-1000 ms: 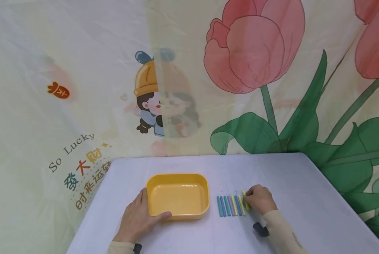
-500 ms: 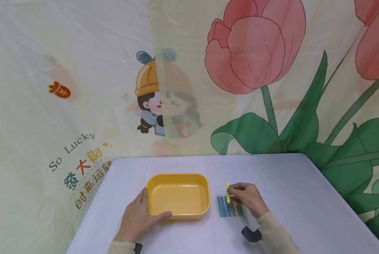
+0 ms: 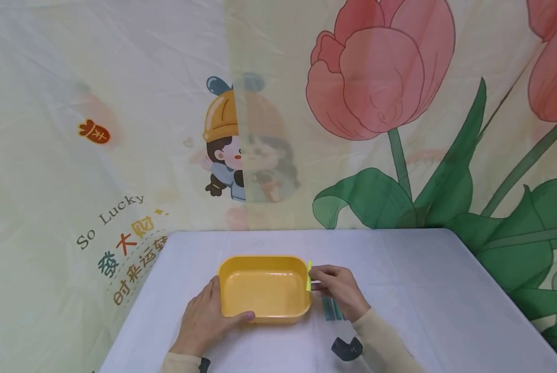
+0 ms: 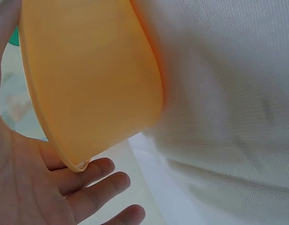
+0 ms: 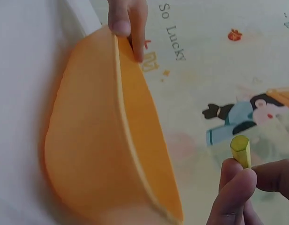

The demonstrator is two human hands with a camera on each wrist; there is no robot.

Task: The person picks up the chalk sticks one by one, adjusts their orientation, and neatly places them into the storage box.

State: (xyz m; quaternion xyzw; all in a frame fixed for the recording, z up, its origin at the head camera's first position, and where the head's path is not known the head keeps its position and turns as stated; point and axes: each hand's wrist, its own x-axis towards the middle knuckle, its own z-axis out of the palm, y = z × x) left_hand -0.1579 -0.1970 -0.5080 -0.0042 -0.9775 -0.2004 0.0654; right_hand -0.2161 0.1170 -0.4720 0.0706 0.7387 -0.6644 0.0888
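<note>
Yellow tub (image 3: 263, 285) sits mid-counter (image 3: 423, 290), steadied by the left hand (image 3: 204, 322), which clasps its seven o'clock corner, thumb over the rim. At its three o'clock edge the right hand (image 3: 336, 289) pinches an upright yellow chalk stick (image 3: 308, 275) by the lower end, likely for control. Remaining sticks (image 3: 330, 310) lie beneath that hand.

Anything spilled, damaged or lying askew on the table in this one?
Nothing stands out. The yellow tray sits flat on the table with the left hand gripping its near corner. The right hand pinches a yellow-green stick upright at the tray's right rim. The remaining sticks lie side by side, partly hidden by that hand.
</note>
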